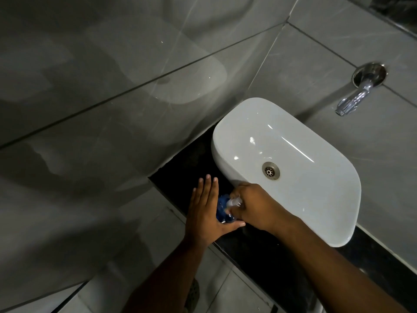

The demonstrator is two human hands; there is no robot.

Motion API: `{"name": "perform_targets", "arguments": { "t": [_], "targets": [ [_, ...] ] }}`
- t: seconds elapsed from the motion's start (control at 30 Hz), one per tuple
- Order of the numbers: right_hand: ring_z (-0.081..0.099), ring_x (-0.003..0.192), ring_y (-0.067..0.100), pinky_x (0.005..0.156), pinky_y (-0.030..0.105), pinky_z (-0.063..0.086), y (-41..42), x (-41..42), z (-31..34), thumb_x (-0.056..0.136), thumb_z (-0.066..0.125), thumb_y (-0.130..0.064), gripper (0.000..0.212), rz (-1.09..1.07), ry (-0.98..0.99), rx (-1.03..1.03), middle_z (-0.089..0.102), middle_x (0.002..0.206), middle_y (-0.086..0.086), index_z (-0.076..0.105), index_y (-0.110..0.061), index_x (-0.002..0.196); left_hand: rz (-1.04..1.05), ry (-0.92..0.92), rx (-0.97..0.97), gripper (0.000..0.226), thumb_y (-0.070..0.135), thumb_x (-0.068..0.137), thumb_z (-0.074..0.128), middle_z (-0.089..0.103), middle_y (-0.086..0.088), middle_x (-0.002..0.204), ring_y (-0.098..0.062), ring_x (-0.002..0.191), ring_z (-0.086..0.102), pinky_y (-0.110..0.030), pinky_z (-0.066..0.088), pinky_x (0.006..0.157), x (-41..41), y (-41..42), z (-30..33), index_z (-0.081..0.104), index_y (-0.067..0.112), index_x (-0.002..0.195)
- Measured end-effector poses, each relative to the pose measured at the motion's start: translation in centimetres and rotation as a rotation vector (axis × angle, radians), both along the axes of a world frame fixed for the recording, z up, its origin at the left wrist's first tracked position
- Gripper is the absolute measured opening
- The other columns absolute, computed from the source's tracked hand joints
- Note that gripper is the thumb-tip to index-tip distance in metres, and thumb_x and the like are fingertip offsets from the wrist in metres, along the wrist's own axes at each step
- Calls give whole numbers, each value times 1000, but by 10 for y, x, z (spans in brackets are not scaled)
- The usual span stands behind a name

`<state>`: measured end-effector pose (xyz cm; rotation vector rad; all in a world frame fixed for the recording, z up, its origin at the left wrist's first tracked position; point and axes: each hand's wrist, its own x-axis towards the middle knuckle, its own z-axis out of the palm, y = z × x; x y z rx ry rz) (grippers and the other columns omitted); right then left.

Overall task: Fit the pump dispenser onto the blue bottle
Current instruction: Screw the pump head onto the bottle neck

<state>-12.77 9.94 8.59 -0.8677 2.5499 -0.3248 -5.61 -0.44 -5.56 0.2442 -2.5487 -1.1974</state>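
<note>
The blue bottle [222, 210] stands on the black counter [259, 249], left of the white basin. My left hand [206, 211] lies against its left side with fingers stretched out flat and the thumb curled under its front. My right hand [252, 205] is closed over the white pump dispenser [233, 202] on top of the bottle. Most of the bottle and pump is hidden between the two hands.
A white countertop basin [316, 188] with a metal drain [270, 170] sits right beside the hands. A chrome wall tap [358, 96] sticks out above it. Grey glossy tiled walls meet in a corner behind the counter's far end.
</note>
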Motion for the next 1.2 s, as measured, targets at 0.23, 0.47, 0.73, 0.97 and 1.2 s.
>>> {"name": "perform_targets", "arguments": {
  "t": [0.23, 0.47, 0.73, 0.97, 1.2],
  "targets": [
    [61, 111, 17, 94, 33, 52, 9, 4, -2, 73, 76, -28, 56, -18, -19, -41, 61, 128, 0, 59, -17, 126, 3, -15, -12, 129, 90, 57, 55, 20, -12, 160, -27, 150, 13, -50, 20, 118, 8, 3, -1, 19, 10, 152],
    [66, 85, 20, 76, 37, 55, 8, 6, -1, 78, 71, -25, 20, 3, 33, -17, 65, 97, 2, 70, -13, 95, -5, -37, -1, 130, 89, 56, 56, 17, -11, 161, -25, 150, 10, -50, 18, 119, 7, 4, 0, 13, 15, 153],
    [64, 97, 21, 84, 32, 54, 15, 10, -4, 73, 74, -9, 42, -22, -22, -88, 65, 111, 3, 66, -16, 113, -18, -68, -6, 128, 87, 56, 54, 14, -11, 162, -27, 150, 7, -51, 16, 119, 9, 4, 4, 16, 12, 153],
    [64, 77, 18, 70, 34, 53, 11, 8, -3, 76, 75, -24, 15, -83, -21, -94, 65, 87, 3, 70, -10, 81, -16, -94, -10, 133, 91, 54, 54, 4, -11, 163, -25, 151, 2, -45, 9, 119, 7, 5, 2, 8, 16, 154],
    [60, 102, 17, 87, 25, 50, 14, 15, -5, 74, 75, -10, 42, -49, -20, -141, 62, 115, 3, 65, -14, 115, -4, -85, 12, 131, 80, 53, 64, 11, -15, 162, -29, 150, 7, -50, 13, 119, 6, 6, 4, 13, 13, 153]
  ]
}}
